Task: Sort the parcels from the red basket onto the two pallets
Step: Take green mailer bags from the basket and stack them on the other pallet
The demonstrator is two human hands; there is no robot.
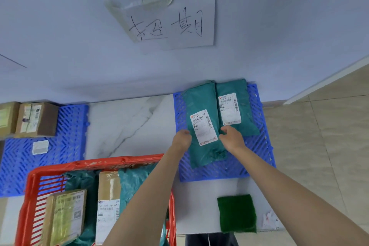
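Observation:
Two teal mailer bags lie on the right blue pallet [257,144]. My left hand [181,139] pinches the left edge of the nearer teal bag [201,150], and my right hand [231,138] pinches its right edge beside the white label. The second teal bag [239,106] lies just behind and to the right, against the wall. At the lower left, the red basket [95,165] holds two brown cardboard parcels [65,217] [108,187] and more teal bags [133,179]. The left blue pallet [65,146] carries two cardboard boxes [38,119] and a small white packet [40,147].
A handwritten paper sign [173,22] is taped to the wall above the right pallet. A green pad [236,212] lies on the white marble floor [129,124] near me. Beige tiles [319,136] extend to the right.

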